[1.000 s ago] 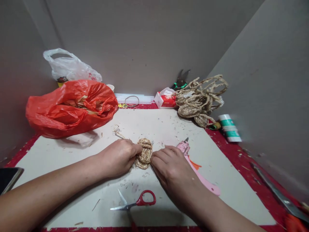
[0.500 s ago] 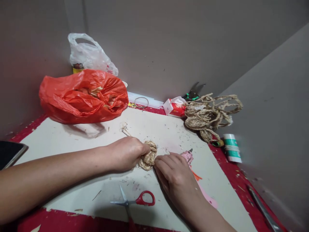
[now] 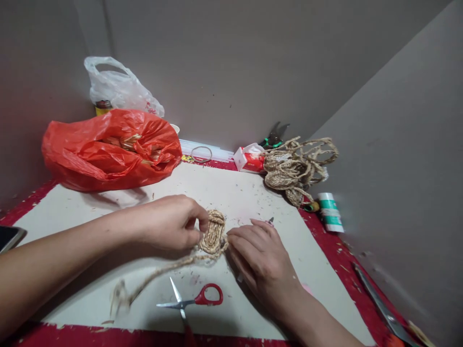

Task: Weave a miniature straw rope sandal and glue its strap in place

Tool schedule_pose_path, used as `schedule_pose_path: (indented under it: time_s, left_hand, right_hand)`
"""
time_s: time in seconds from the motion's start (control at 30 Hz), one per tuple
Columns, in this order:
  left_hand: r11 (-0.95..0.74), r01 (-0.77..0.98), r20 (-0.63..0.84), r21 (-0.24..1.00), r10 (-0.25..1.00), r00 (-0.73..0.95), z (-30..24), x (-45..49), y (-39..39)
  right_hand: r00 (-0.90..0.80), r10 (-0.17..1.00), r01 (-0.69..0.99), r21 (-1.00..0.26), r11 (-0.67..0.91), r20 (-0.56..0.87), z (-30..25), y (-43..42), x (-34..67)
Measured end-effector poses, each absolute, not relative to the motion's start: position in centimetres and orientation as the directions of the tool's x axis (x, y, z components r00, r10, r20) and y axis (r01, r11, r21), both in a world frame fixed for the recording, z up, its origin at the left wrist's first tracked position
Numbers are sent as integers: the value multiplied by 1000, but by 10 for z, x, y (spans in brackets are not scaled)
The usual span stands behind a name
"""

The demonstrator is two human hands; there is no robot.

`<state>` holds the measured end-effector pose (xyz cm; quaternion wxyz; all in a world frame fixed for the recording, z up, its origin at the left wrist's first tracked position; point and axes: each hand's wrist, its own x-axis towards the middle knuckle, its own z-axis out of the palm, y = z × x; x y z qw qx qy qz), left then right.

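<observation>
A small oval coil of braided straw rope [image 3: 213, 233] stands between my hands over the white sheet [image 3: 119, 301]. The curled thumb and forefinger of my left hand [image 3: 177, 224] hold its left edge. At its lower right edge, my right hand [image 3: 260, 258] pinches the braid, with the fingertips partly hidden. The braid's loose tail runs from below the coil to the lower left and ends in a blurred, frayed tip. Red-handled scissors [image 3: 208, 295] lie spread on the sheet in front. A dark nozzle tip [image 3: 271, 220] pokes out behind my right hand.
A red plastic bag [image 3: 108, 159] holding straw sits at the back left. Rope bundle [image 3: 292, 168], tissue pack [image 3: 253, 160] and green-handled pruners [image 3: 274, 140] are at the back right. A white-green roll [image 3: 331, 212] and large shears [image 3: 383, 308] lie right; a phone [image 3: 10, 237] lies left.
The braid's tail has swung from behind my left hand to the lower left. My left hand has shifted slightly on the coil, which now shows its oval face. The view has turned a little right.
</observation>
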<state>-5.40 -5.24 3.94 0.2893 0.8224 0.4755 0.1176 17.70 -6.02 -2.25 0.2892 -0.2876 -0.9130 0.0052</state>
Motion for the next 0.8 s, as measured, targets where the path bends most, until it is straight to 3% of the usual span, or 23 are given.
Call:
schedule_pose_path:
  time_s: [0.1,0.17,0.3,0.37,0.47,0.57,0.67,0.73,0.8]
  left_hand:
    - [-281,771,13,571,943,334,34,-54,-47]
    - [-231,845,49,482,970,237,23,-51,-45]
    - [-238,901,10,364,968,251,0,-37,-47]
    - [-247,890,1,383,964,267,-6,-28,-51]
    - [-228,831,-11,507,963,271,-10,-18,-57]
    - [-185,669,-9,720,961,275,-13,-14,-60]
    - [-34,333,-65,942,958,280,-14,-14,-58]
    - [130,56,-141,990,945,295,-12,-16,-55]
    - [249,-161,-189,955,929,317,-9,-18,-52]
  right_hand:
    - [-676,404,429,-116,896,617,-19,-61,184]
    - [-673,332,389,-66,919,661,-18,-61,189]
    - [-645,296,390,-29,920,705,-18,-60,194]
    - [-627,306,396,-46,917,716,-18,-60,194]
    - [-607,316,394,-69,917,729,-16,-60,191]
    - [-609,330,370,-110,923,721,-11,-63,190]
    - [-582,387,354,-206,912,715,-8,-65,190]
    - [-544,419,337,-268,902,727,-8,-66,191]
    - [-504,445,308,-327,894,741,-9,-67,190]
